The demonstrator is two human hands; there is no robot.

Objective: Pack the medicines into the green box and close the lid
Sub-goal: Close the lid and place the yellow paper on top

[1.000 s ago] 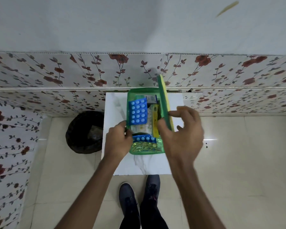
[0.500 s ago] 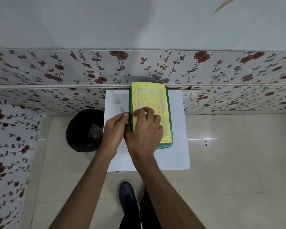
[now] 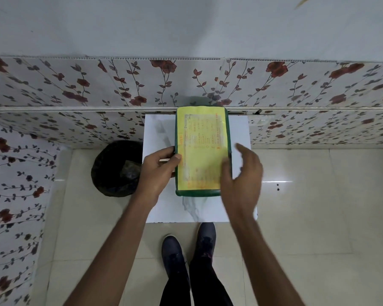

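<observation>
The green box (image 3: 202, 192) stands on a small white marble-patterned table (image 3: 157, 133) against the wall. Its lid (image 3: 201, 146), covered by a yellow printed label, lies flat down on the box. The medicines are hidden inside. My left hand (image 3: 158, 171) grips the box's left edge, thumb on the lid rim. My right hand (image 3: 241, 177) hovers at the box's right side, blurred, fingers spread, holding nothing.
A black bin (image 3: 116, 168) sits on the floor left of the table. Floral wall panels (image 3: 75, 89) run behind and to the left. My dark shoes (image 3: 186, 250) stand on the tiled floor just before the table's near edge.
One second ago the lid stood upright over the visible medicines. It came down flat on the box. My right hand then left the lid and moved to the right side.
</observation>
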